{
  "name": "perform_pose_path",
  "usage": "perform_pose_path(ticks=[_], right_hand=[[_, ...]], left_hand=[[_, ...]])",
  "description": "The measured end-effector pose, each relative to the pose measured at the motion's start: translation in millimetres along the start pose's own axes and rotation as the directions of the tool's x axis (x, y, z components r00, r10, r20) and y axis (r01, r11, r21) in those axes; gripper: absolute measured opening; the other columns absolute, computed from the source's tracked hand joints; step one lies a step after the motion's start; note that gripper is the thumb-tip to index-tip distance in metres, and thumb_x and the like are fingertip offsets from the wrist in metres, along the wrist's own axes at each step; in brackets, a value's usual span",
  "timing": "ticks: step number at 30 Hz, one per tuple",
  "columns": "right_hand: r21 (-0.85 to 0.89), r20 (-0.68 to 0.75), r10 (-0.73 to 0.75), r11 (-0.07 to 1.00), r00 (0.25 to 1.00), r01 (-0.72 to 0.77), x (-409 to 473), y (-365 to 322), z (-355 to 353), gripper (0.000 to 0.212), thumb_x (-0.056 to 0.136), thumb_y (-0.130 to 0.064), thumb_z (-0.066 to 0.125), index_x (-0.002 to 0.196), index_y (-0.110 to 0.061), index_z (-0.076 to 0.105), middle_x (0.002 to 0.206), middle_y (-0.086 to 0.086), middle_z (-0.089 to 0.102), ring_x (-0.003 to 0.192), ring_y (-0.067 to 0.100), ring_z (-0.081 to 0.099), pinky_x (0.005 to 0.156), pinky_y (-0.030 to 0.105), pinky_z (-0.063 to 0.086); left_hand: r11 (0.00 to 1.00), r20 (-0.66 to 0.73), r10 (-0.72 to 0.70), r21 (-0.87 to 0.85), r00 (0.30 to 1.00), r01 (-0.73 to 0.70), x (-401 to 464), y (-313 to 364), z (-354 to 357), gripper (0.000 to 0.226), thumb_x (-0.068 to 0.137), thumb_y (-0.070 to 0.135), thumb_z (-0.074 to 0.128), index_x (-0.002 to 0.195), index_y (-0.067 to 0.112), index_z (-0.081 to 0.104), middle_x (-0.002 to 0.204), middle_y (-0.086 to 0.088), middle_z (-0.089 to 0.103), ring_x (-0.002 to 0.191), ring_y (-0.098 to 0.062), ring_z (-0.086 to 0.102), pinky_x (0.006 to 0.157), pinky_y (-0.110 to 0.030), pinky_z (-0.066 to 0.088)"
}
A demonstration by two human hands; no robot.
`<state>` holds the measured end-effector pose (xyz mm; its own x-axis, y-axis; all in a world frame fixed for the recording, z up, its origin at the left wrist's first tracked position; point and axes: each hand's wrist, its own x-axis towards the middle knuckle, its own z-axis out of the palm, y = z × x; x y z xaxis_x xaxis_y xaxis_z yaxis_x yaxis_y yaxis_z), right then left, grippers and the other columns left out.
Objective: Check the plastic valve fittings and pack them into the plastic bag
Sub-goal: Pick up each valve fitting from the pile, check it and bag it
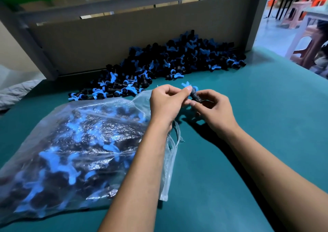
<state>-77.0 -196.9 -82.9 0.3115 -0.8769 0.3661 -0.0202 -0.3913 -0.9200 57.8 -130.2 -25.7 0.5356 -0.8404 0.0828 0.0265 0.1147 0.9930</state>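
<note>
A: What is the biggest thing here?

B: The green bench [248, 107]. The plastic bag [71, 143] lies on it, and I take this bag as my landmark. It is already quite full of black and blue fittings, and its open mouth is at its right edge.

A: And the fittings not yet checked?

B: The loose pile [168, 63] lies behind the bag, against a grey board [106, 42] that stands at the back of the bench.

A: Where are the hands?

B: Both are just beyond the mouth of the bag, a little to its right. The left hand [166, 104] pinches the blue handle end of one valve fitting [194, 93], and its forearm passes over the edge of the bag. The right hand [215, 109] curls its fingers [204, 94] around the black body of the same fitting. So no hand is free; I think this is the checking step.

A: What can go wrong now?

B: The fitting is small, and only fingertips hold it. If the hands twist it too hard, it may slip and drop onto the bench, or into the pile, and then be mixed with unchecked pieces. Also, the left forearm lies on the bag mouth, so it may drag the thin plastic or close the opening when the hand moves. Then the fitting may miss the bag.
</note>
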Motion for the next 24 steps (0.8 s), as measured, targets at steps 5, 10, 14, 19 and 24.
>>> perform_pose_path(ticks=[5, 10, 14, 19, 24], right_hand=[[0.519, 0.031, 0.28, 0.816, 0.959, -0.255, 4.5, -9.1, -9.0, 0.02, 0.103, -0.02, 0.056, 0.106, -0.001, 0.062, 0.087, 0.019, 0.075, 0.059, 0.018, 0.067, 0.054, 0.02, 0.052], [0.696, 0.074, 0.417, 0.629, 0.906, -0.346, 8.4, -11.3, -17.6, 0.03, 0.106, -0.031, 0.048, 0.107, -0.004, 0.06, 0.085, 0.015, 0.076, 0.055, 0.011, 0.064, 0.05, 0.016, 0.05], [0.703, 0.068, 0.414, 0.626, 0.907, -0.339, 8.1, -11.8, -16.9, 0.029, 0.105, -0.03, 0.049, 0.112, -0.004, 0.059, 0.086, 0.015, 0.076, 0.056, 0.011, 0.064, 0.05, 0.017, 0.05], [0.668, 0.075, 0.393, 0.662, 0.916, -0.339, 7.6, -12.7, -16.5, 0.028, 0.105, -0.029, 0.049, 0.109, -0.004, 0.061, 0.084, 0.014, 0.075, 0.057, 0.013, 0.064, 0.05, 0.018, 0.05], [0.632, 0.07, 0.363, 0.705, 0.929, -0.323, 6.5, -13.6, -15.1, 0.026, 0.104, -0.028, 0.052, 0.106, -0.004, 0.062, 0.085, 0.014, 0.074, 0.058, 0.014, 0.062, 0.052, 0.019, 0.049]], left_hand=[[0.703, -0.082, 0.306, 0.691, 0.949, -0.167, 2.7, -2.0, -9.9, 0.035, 0.088, 0.048, 0.074, 0.075, 0.019, 0.062, 0.077, 0.001, 0.071, 0.079, -0.023, 0.069, 0.074, -0.035, 0.055], [0.237, -0.059, 0.045, 0.97, 0.997, 0.047, 2.0, -6.7, -20.2, 0.054, 0.079, 0.028, 0.083, 0.124, 0.02, 0.054, 0.132, -0.015, 0.045, 0.125, -0.034, 0.042, 0.087, -0.038, 0.045], [0.311, -0.08, 0.0, 0.947, 0.997, 0.076, 2.6, -4.6, -21.9, 0.054, 0.083, 0.006, 0.071, 0.129, 0.008, 0.045, 0.118, -0.017, 0.053, 0.11, -0.037, 0.057, 0.081, -0.044, 0.051], [0.418, -0.11, -0.011, 0.902, 0.994, 0.104, 9.7, 0.4, -35.4, 0.038, 0.08, 0.004, 0.075, 0.113, 0.007, 0.056, 0.097, -0.012, 0.059, 0.096, -0.032, 0.061, 0.067, -0.037, 0.044], [0.743, -0.099, -0.075, 0.658, 0.992, 0.122, 12.5, 5.1, -46.6, 0.033, 0.077, 0.026, 0.092, 0.067, 0.017, 0.061, 0.056, 0.003, 0.067, 0.063, -0.02, 0.069, 0.065, -0.029, 0.055]])
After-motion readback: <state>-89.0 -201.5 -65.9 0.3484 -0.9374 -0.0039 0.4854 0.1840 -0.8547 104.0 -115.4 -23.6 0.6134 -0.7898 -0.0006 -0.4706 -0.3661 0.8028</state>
